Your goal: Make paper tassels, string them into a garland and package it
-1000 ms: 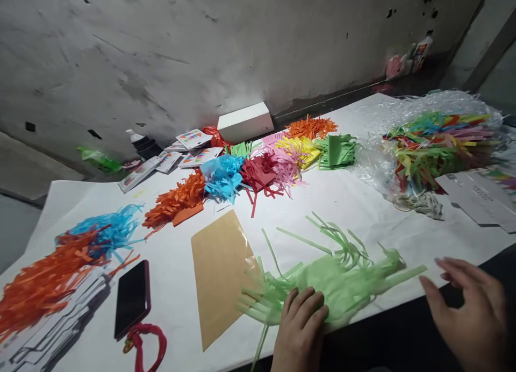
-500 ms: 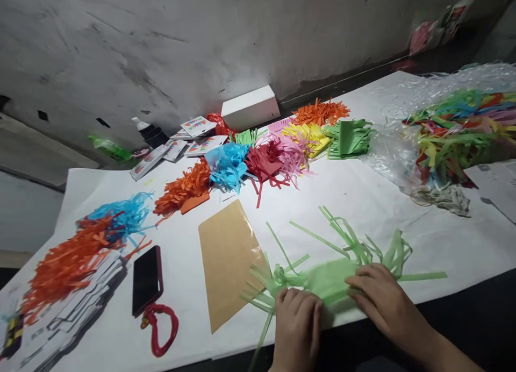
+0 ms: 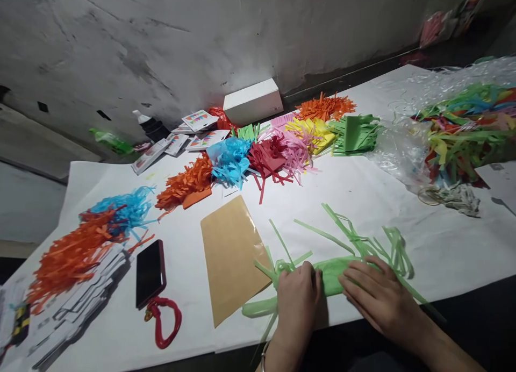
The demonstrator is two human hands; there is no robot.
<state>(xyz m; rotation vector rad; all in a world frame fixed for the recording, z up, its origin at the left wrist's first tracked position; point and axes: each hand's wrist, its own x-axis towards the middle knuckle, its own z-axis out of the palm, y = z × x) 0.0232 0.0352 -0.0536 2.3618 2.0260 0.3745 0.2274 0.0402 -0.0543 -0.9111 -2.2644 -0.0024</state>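
Currently both hands lie flat on the green fringe [image 3: 334, 272] at the table's [image 3: 363, 194] near edge: left hand [image 3: 296, 302] and right hand [image 3: 377, 297], fingers spread, pressing rather than gripping. Risk: thin strips tear or tangle under uneven pressure; loose ends overhang the edge.

Both hands lay palm-down on a rolled green fringed paper [image 3: 334, 272] at the near edge of a white-covered table [image 3: 363, 189]: left hand [image 3: 296, 302] beside a tan sheet [image 3: 231, 254], right hand [image 3: 381, 297] opposite. A phone [image 3: 150, 272] lay farther left.
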